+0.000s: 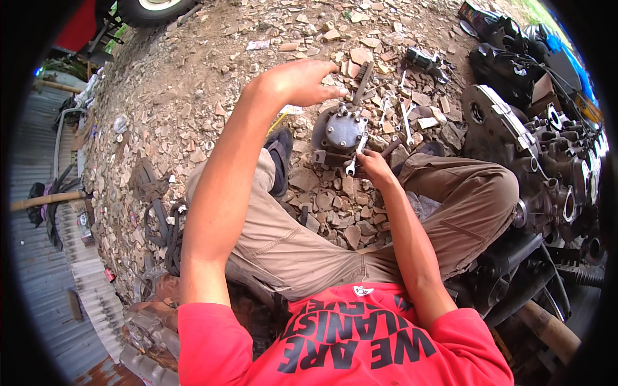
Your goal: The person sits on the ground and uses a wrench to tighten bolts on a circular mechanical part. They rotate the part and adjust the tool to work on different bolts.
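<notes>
My left hand (312,83) is raised just above and left of a round grey metal housing (341,132) with bolts on its cover, fingers stretched and apart, holding nothing visible. A dark brush-like tool (362,80) stands out just past my fingertips. My right hand (373,167) grips a silver wrench (351,166) at the housing's lower right side; the wrench overlaps the housing's edge. Several loose wrenches (407,122) lie on the rubble to the right of the housing.
My bent legs (467,206) frame the rubble ground (347,225). Large engine parts (547,167) crowd the right, with bags (502,58) beyond. A small dark object (421,61) lies further back. Corrugated sheets (58,276) are at left, a tyre (151,8) at top left.
</notes>
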### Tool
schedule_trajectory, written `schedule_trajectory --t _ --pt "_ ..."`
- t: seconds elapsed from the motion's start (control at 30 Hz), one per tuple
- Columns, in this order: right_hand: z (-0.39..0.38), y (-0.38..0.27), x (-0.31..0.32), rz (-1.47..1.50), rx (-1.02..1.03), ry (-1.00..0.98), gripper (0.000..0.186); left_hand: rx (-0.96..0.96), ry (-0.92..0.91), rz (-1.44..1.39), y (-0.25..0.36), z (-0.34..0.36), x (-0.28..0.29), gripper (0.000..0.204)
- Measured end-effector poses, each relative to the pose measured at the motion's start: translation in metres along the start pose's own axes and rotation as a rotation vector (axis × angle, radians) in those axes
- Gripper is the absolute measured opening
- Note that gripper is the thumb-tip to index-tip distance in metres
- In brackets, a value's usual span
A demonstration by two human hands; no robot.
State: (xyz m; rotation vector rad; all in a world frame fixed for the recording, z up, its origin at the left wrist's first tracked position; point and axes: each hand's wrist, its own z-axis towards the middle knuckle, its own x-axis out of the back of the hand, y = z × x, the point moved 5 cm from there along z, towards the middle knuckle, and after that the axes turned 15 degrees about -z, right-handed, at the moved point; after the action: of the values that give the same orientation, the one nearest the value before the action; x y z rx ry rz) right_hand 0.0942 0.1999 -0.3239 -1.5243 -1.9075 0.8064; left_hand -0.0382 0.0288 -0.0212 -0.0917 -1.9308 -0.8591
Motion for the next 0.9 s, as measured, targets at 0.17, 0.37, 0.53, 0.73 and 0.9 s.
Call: schedule_trajectory --t 0.17,0.37,0.53,0.73,0.9 --pt "-0.017 -0.015 -0.021 0.027 -0.082 -0.003 0.031 0.029 -0.006 -0.020 -0.001 -0.004 0.000 0.070" --pt "0.001 0.002 0.018 -0.646 0.089 0.095 0.048 0.021 -0.010 -0.007 0.001 0.001 -0.002 0.068" --pt "-0.009 -0.028 0.095 -0.902 0.198 0.509 0.032 0.047 -0.032 -0.014 0.001 -0.002 0.000 0.067" --pt "-0.026 -0.066 0.081 -0.415 0.176 0.387 0.033 0.041 -0.012 -0.016 -0.005 -0.003 -0.002 0.068" --pt "-0.031 -0.042 0.026 -0.285 -0.042 0.099 0.033 0.050 -0.011 -0.010 0.001 -0.004 0.000 0.069"
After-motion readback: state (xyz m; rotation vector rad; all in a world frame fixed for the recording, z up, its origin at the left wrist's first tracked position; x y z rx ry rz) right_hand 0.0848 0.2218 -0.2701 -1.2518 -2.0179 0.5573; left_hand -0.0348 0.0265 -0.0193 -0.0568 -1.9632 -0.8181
